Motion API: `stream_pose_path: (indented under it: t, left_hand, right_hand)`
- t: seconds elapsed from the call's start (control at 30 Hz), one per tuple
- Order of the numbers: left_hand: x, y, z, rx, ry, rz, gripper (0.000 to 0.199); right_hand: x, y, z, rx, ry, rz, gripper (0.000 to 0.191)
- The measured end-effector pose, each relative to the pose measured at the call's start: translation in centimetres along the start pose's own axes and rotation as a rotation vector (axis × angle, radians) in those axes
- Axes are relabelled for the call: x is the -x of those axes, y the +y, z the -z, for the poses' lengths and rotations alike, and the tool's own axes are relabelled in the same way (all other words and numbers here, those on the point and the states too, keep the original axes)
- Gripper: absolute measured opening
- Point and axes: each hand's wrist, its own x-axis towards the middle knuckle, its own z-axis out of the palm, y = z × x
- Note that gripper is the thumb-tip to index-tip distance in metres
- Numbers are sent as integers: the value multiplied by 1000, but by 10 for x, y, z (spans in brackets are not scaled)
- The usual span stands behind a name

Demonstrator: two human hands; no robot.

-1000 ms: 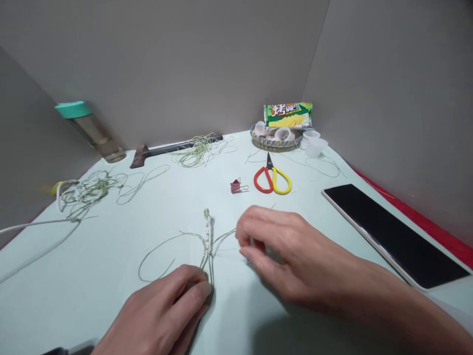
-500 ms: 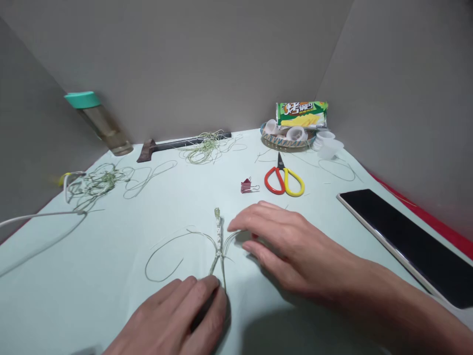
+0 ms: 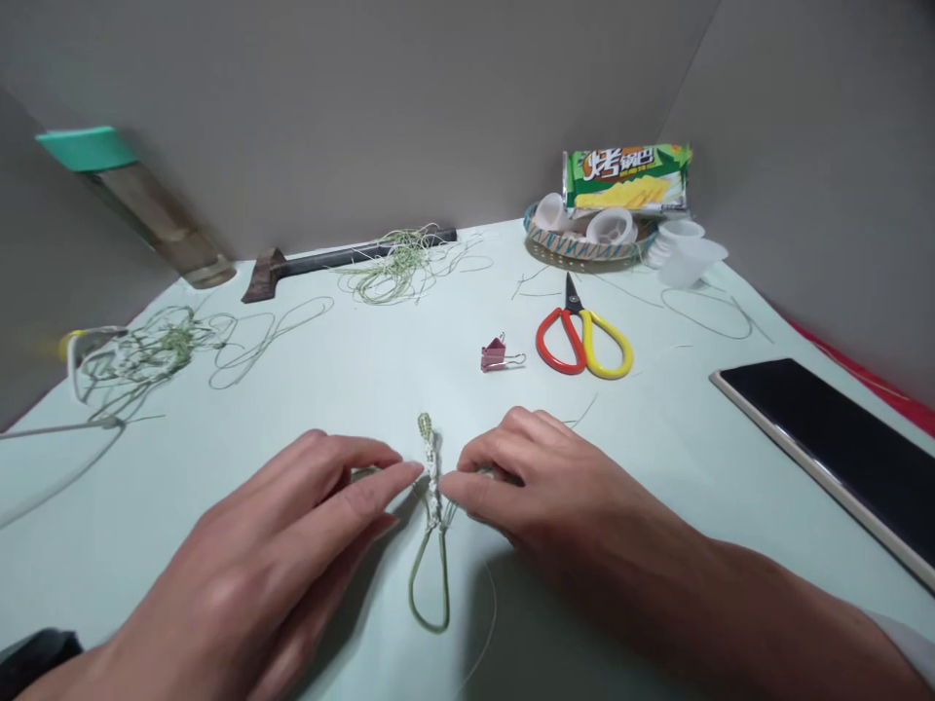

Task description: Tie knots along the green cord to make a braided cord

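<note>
A knotted bracelet of thin green and whitish cord [image 3: 431, 477] lies upright in front of me, with a small looped end at the far side and a larger green loop [image 3: 410, 584] at the near side. My left hand [image 3: 307, 545] is at its left, thumb and forefinger closed on the green cord beside the knots. From the other side, my right hand [image 3: 533, 477] pinches cord close to the braid; its fingertips partly hide the strands. A loose thin strand [image 3: 495, 604] curves over the table below my right hand.
Past the hands are a red binder clip [image 3: 494, 355] and red-and-yellow scissors [image 3: 584, 336]. A phone [image 3: 833, 438] lies right. Tangled cord [image 3: 157, 350], a hammer-like tool [image 3: 321, 261], a bottle [image 3: 161, 219] and a basket [image 3: 570, 248] with cups and a snack packet stand farther back.
My left hand has come up from the near strands to the braid's left side. My right hand has closed in on its right. The near strands now show as a loop; the view has shifted.
</note>
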Motion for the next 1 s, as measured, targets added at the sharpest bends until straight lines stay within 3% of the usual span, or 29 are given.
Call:
stream_pose_path:
  t: [0.2,0.43,0.6,0.77,1.0]
  left_hand:
    - [-7,-9,-14,42,-10,-41,38]
    - [-8,-1,-13,47,-43,9,23]
    - [-7,7,-11,115,-108,144,12]
    - [-9,8,-10,246,-73,281,14]
    - [-12,12,-7,389,-201,431,20]
  right_hand:
    - [-1,-5,-1,29,26,16,33]
    - [-2,-10,-2,25,4,-15,30]
    - [-3,-13,1,-26,35,-47,29]
    - [-5,-15,4,-92,58,-45,32]
    - [0,-16,-1,-255,146,-35,26]
